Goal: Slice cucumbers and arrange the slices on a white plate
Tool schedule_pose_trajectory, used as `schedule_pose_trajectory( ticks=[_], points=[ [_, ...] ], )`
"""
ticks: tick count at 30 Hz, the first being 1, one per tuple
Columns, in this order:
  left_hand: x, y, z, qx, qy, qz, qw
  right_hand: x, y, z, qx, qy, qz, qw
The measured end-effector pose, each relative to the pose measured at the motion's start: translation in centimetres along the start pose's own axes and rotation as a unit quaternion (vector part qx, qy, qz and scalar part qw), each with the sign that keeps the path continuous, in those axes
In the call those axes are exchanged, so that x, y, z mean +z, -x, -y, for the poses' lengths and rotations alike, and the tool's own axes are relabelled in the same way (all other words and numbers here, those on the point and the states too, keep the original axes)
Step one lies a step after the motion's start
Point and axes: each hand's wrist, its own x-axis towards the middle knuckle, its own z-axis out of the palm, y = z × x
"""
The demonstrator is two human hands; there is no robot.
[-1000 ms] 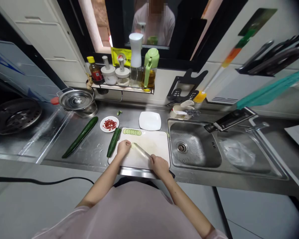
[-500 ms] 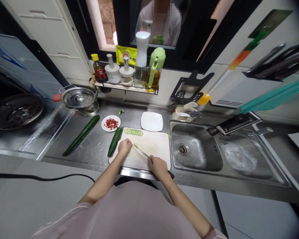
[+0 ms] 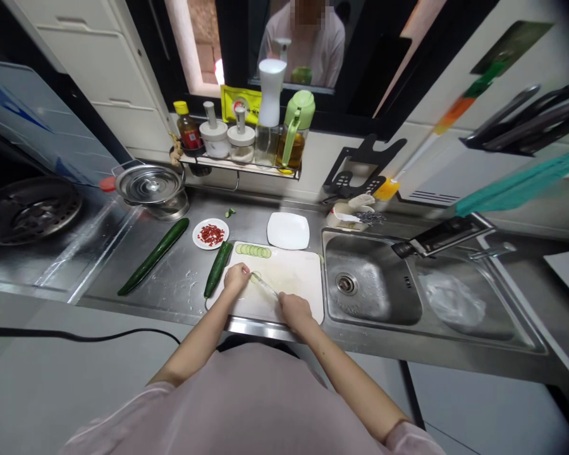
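Note:
In my right hand [image 3: 296, 311] is a kitchen knife [image 3: 268, 289], its blade pointing up and left across the white cutting board [image 3: 284, 303]. The blade tip lies at a thin cucumber slice [image 3: 256, 277]. My left hand [image 3: 237, 277] has its fingers closed at the slice's left edge. Along the board's upper left edge, a row of overlapping cucumber slices [image 3: 253, 251] is laid out. A cut length of cucumber [image 3: 217, 270] rests over the board's left edge, and a whole cucumber [image 3: 154, 257] lies farther left on the steel counter.
Behind the board stand a plate of chopped red pieces [image 3: 211, 234] and a white square plate [image 3: 288, 230]. To the right is the sink [image 3: 374, 278] with a faucet [image 3: 448, 235]. A lidded pot [image 3: 152, 193] stands back left, below a shelf of condiments [image 3: 241, 165].
My right hand has moved slightly left and up with the knife, whose handle end no longer shows. My left hand stays at the slice.

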Motion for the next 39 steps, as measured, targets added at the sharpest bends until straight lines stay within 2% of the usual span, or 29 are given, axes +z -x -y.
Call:
schedule_pose_trajectory(
  ticks=[10, 15, 24, 29, 35, 39],
  points=[
    [-0.5, -0.1, -0.4, -0.013, -0.013, 0.017, 1.000, 0.8, 0.0, -0.3, -0.011, 0.015, -0.014, 1.000],
    [-0.5, 0.2, -0.4, 0.002, -0.030, 0.013, 0.999, 1.4, 0.8, -1.0, -0.002, 0.018, -0.006, 1.000],
    [0.7, 1.6, -0.6, 0.053, -0.075, -0.019, 0.996, 3.2, 2.6, -2.5, 0.020, 0.006, -0.006, 1.000],
    [1.1, 1.9, -0.8, 0.058, -0.055, -0.032, 0.996, 3.9, 3.8, -3.6, 0.036, -0.022, -0.013, 0.999],
    [0.4, 1.9, -1.3, 0.050, -0.019, -0.010, 0.999, 3.8, 4.6, -4.4, 0.051, -0.056, -0.016, 0.997],
    [-0.8, 1.6, -1.6, 0.048, -0.060, -0.027, 0.997, 3.1, 4.6, -4.7, 0.066, -0.063, -0.016, 0.996]
  ],
)
